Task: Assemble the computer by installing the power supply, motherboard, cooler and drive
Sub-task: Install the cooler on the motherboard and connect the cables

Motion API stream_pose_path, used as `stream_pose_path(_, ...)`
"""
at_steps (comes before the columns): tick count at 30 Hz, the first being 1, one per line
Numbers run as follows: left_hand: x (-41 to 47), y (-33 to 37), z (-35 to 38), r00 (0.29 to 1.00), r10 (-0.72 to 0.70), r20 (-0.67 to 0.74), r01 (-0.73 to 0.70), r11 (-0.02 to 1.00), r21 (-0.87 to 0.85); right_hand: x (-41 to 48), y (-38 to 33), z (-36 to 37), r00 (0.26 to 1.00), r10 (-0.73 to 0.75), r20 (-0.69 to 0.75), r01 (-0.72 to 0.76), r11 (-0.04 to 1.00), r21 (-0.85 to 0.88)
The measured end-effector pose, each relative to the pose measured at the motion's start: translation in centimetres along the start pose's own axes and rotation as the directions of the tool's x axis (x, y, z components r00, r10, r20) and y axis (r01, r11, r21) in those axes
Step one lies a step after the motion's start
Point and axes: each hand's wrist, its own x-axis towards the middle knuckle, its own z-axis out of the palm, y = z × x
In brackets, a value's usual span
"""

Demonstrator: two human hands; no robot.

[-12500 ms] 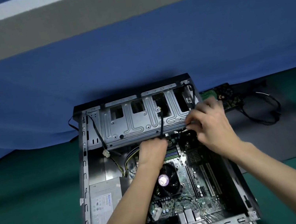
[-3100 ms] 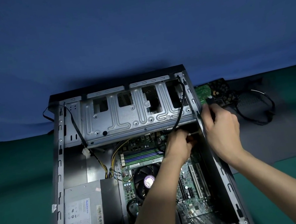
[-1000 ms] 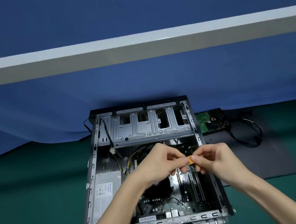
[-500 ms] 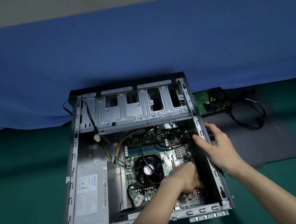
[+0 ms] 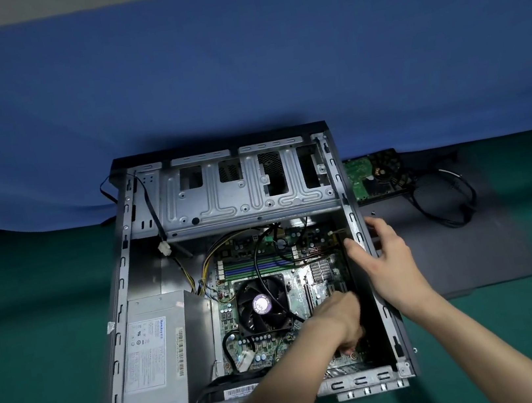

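Note:
The open computer case [image 5: 126,291] lies on its side on the green table. Inside it, the grey power supply [image 5: 156,352] sits at the near left. The motherboard [image 5: 253,265] lies in the middle with the black fan cooler [image 5: 262,305] on it. The drive [image 5: 375,178], circuit side up, lies outside the case on a dark mat at the far right. My left hand [image 5: 339,321] reaches down to the board's near right corner, with its fingers curled and their tips hidden. My right hand [image 5: 387,259] straddles the case's right wall with its fingers spread.
The empty metal drive cage [image 5: 242,187] spans the far end of the case. A loose white connector [image 5: 164,250] hangs on a black cable at its left. A black cable loop [image 5: 444,205] lies on the dark mat [image 5: 473,256] beside the drive. Blue cloth rises behind.
A second ago both hands pinched a small orange piece above the case. My left hand has dropped to the board and my right hand has moved to the case's right wall.

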Motion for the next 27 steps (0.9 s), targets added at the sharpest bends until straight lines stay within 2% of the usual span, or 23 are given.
stream_pose_path(5,0.7,1.1,0.7,0.99,-0.143,-0.009,0.143,0.99,0.0,0.0,0.0,0.0,1.0,0.005,-0.002,-0.005,1.0,0.013)
stream_pose_path(12,0.8,1.5,0.6,0.97,-0.243,-0.03,0.226,0.935,-0.272,0.0,0.1,0.0,1.0,-0.006,-0.01,0.006,1.0,0.011)
stream_pose_path(18,-0.1,0.3,-0.7,0.991,-0.131,-0.004,0.122,0.936,-0.33,0.2,0.3,0.0,1.0,-0.004,-0.009,0.004,0.999,0.032)
stream_pose_path(22,-0.5,-0.5,-0.1,0.995,-0.101,0.021,0.102,0.932,-0.348,0.1,0.5,0.2,1.0,0.003,-0.022,-0.002,0.999,0.036)
stream_pose_path(27,0.0,-0.3,0.6,0.996,-0.086,-0.02,0.078,0.962,-0.262,0.0,0.3,0.2,1.0,0.002,-0.022,-0.001,0.999,0.04)
